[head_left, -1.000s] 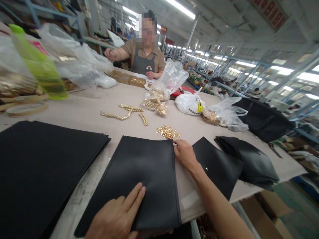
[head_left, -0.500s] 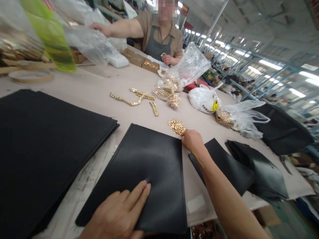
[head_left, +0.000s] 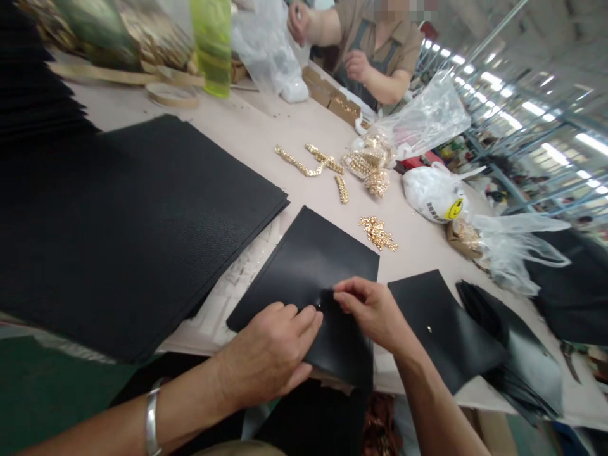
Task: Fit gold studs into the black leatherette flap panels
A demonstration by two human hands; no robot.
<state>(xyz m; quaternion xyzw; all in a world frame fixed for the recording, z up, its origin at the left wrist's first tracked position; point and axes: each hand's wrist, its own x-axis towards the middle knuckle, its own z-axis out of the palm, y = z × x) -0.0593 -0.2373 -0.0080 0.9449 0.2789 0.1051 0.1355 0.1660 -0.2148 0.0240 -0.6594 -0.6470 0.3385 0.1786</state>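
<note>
A black leather-like sheet (head_left: 304,253) lies in front of me at the table's edge. My left hand (head_left: 280,345) rests on its near part, fingertips beside a tiny shiny spot, thumb at the sheet's edge. Just right of that spot, my right hand (head_left: 368,310) is pinched over the sheet; whatever is between its fingertips is too small to make out. Beyond the sheet lies a pile of small gold pieces (head_left: 377,233). To the right, another black sheet (head_left: 441,323) carries one small shiny piece.
Large black sheets (head_left: 156,209) are stacked at left. Gold chain strips (head_left: 308,168), bagged gold parts (head_left: 370,161), a white bag (head_left: 430,190), a small box (head_left: 463,240) and folded black pieces (head_left: 517,342) lie around. Across the table is a person (head_left: 380,57) with both hands raised.
My right hand has come back from the gold pile to the middle of the sheet, near my left fingertips. My view has shifted left. The person opposite has drawn the outstretched arm in.
</note>
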